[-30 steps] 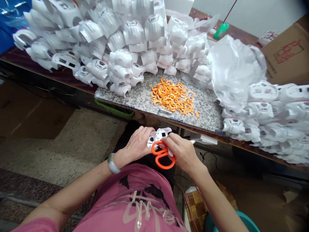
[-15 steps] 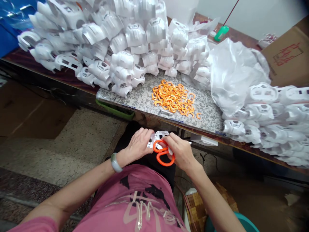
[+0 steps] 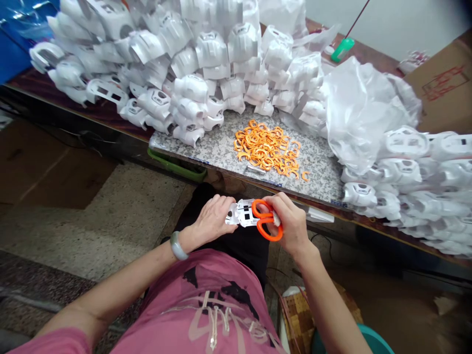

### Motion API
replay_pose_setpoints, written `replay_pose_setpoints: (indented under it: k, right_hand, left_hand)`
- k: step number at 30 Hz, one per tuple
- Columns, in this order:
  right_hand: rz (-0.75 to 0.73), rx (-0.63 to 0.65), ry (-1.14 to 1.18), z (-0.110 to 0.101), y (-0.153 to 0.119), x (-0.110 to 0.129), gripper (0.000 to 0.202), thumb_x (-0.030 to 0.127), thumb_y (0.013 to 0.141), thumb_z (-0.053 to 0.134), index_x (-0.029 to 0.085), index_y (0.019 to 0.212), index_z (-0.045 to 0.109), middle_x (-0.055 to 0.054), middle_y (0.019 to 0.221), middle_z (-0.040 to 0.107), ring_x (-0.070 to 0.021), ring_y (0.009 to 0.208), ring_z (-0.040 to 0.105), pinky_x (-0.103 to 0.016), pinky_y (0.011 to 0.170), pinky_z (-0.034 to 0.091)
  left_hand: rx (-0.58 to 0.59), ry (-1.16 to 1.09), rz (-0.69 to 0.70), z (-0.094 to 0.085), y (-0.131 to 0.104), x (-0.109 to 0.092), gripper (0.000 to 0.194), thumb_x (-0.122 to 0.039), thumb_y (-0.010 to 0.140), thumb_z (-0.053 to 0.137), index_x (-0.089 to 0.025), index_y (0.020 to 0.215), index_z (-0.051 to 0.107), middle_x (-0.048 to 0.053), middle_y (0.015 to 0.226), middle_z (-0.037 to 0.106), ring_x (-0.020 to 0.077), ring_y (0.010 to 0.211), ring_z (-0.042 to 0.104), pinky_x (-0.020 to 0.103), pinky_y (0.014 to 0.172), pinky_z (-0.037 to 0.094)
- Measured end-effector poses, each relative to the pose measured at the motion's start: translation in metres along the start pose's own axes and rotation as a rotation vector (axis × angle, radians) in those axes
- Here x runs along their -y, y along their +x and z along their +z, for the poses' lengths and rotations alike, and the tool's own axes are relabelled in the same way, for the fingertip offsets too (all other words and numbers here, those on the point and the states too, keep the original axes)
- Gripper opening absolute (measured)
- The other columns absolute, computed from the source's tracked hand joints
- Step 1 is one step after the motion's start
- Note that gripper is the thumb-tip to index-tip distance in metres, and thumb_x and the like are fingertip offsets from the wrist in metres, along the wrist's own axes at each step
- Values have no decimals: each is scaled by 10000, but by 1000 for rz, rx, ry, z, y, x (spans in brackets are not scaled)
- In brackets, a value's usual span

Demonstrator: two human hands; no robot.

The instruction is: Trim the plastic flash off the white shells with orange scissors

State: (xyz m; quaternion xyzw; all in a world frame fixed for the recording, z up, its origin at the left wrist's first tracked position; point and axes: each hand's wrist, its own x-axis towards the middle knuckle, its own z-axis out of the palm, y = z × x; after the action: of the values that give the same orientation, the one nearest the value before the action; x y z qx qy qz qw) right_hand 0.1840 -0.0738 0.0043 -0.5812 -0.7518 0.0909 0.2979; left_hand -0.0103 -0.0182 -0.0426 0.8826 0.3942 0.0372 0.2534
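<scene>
Orange plastic marks the tool at the centre of what I see from where I stand: a pair of looped handles (image 3: 265, 218), like those of scissors, in the curled right hand (image 3: 291, 221). Its blades cannot be made out. The left hand (image 3: 212, 216) pinches the near end of a white shell (image 3: 241, 212) with dark square openings, held above the lap, just short of the granite-patterned slab (image 3: 317, 172). The loops overlap the shell's right end; whether tool and shell touch, I cannot tell.

Risks, as judged from this posture: the shell is gripped at one end, with no support visible beneath it, so a sideways push from the tool could twist it loose and drop it. Should the hidden blades point towards the left fingers, a slip could nick them; pressing hard near an opening could crack the thin wall.

On the slab, orange clips (image 3: 263, 147) lie heaped, one apart at the right; a knocked elbow could scatter them over the front edge. Behind, white shells (image 3: 206, 88) are piled unevenly, and a jolt to the table could start a slide.
</scene>
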Motion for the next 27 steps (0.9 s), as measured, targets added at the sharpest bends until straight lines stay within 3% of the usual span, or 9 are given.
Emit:
replay_pose_setpoints:
  k: [10,15,18,21,23,25,27]
  right_hand:
    - [-43,65,-56,4,-1,2,149,244,927,428,174,932,559,-44,794,570,-132,695,538,-223,584,389]
    - [-108,151,-145,22,-2,6,234,252,946,374,165,854,570,-45,741,557,-129,635,503,-226,528,351]
    - [-118,140,-126,19,-1,8,257,258,953,354,161,856,572,-49,736,558,-131,635,505,-227,525,353]
    - [-23,16,10,-1,3,5,204,262,939,405,163,895,578,-42,767,566,-117,654,513,-217,571,384]
    - [97,-153,78,-18,5,-3,159,268,911,470,166,880,587,-29,759,564,-114,665,511,-225,615,401]
    - [276,-373,91,-27,6,-17,165,301,876,536,165,801,591,-5,694,533,-110,633,487,-239,619,398]
    - [485,-583,126,-27,6,-34,226,359,844,577,162,734,579,20,625,481,-99,581,448,-243,592,390]
  left_hand:
    - [-21,-18,32,-1,-4,-1,431,-373,747,630,-126,1084,524,88,986,588,244,868,480,354,776,391]
    - [-31,-57,68,-2,-3,-6,343,-426,828,538,-143,1022,530,90,953,576,240,864,479,351,765,379]
    - [-2,-38,55,2,-3,-3,311,-418,822,550,-159,994,533,88,948,575,240,858,480,352,764,372]
    - [47,1,-2,6,-3,4,314,-342,772,599,-155,1017,536,94,960,582,253,869,482,364,769,366]
    - [89,-48,-50,8,-4,10,345,-317,731,623,-146,1020,543,98,966,592,262,878,488,373,779,368]
    - [123,-220,-123,8,-6,16,409,-347,700,648,-148,1042,542,93,977,601,262,890,504,369,784,376]
    - [171,-531,-217,9,-8,20,485,-414,694,652,-156,1085,527,83,997,610,247,896,530,346,772,391]
